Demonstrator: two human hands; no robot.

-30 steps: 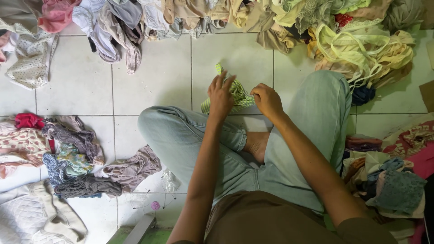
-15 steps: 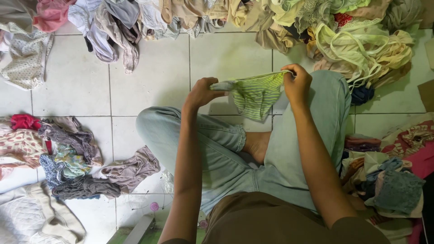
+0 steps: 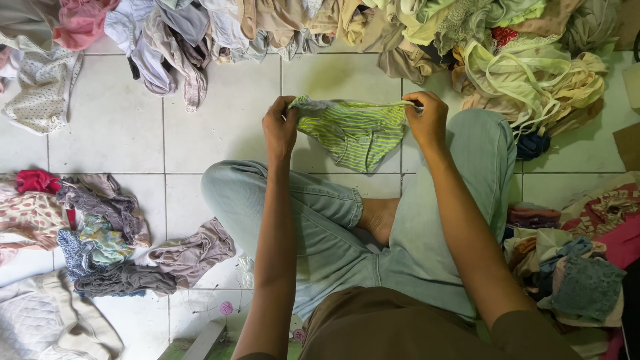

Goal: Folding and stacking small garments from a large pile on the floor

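I sit cross-legged on a white tiled floor (image 3: 227, 120) in light blue jeans. My left hand (image 3: 280, 128) and my right hand (image 3: 427, 119) each pinch one end of the waistband of a green and grey striped undergarment (image 3: 353, 133). It hangs stretched flat between both hands, above the floor in front of my knees.
A long heap of mixed clothes (image 3: 347, 20) runs along the top, with a pale yellow-green pile (image 3: 533, 73) at the upper right. Small piles lie at the left (image 3: 93, 227) and at the right (image 3: 573, 267). A brownish garment (image 3: 193, 250) lies by my left knee.
The striped garment was bunched in my hands near my knee a second ago. My hands have since moved apart and stretched it out wide, a little lower than half a second ago.
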